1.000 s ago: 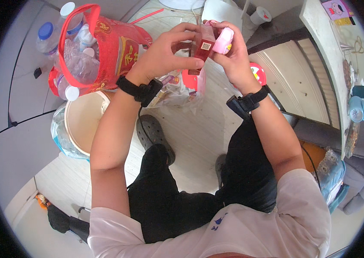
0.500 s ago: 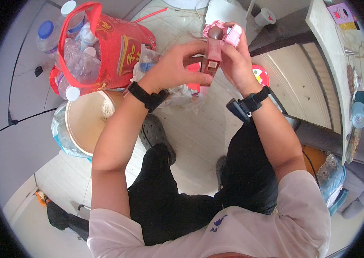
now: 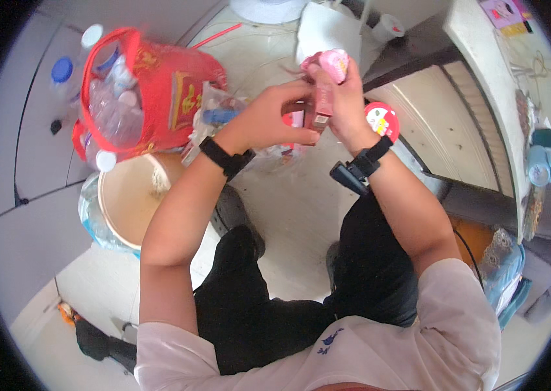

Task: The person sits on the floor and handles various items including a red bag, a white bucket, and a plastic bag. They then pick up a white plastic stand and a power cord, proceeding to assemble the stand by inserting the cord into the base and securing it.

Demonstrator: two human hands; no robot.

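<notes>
Both hands are raised together in front of me, above the floor. My left hand (image 3: 267, 118) is closed, its thumb and fingers gripping the sides of a narrow dark-pink box (image 3: 321, 107) held upright. My right hand (image 3: 349, 111) touches the box's right side, and its fingers are closed round a small pink plastic thing (image 3: 334, 65) at the top of the box. The pink thing has a rounded, toy-like shape, partly hidden by the fingers. A black band with a small device sits on each wrist.
A red bag (image 3: 164, 98) of plastic bottles stands at the left, beside a cream bin (image 3: 129, 202). Clear plastic packaging (image 3: 220, 107) lies behind my left wrist. A round red lid (image 3: 381, 121) lies right of my right hand, near a cabinet (image 3: 445, 127).
The pink thing has turned in my right hand, showing a rounded side. The brown round piece above the box is no longer visible. Both hands have come slightly nearer to me.
</notes>
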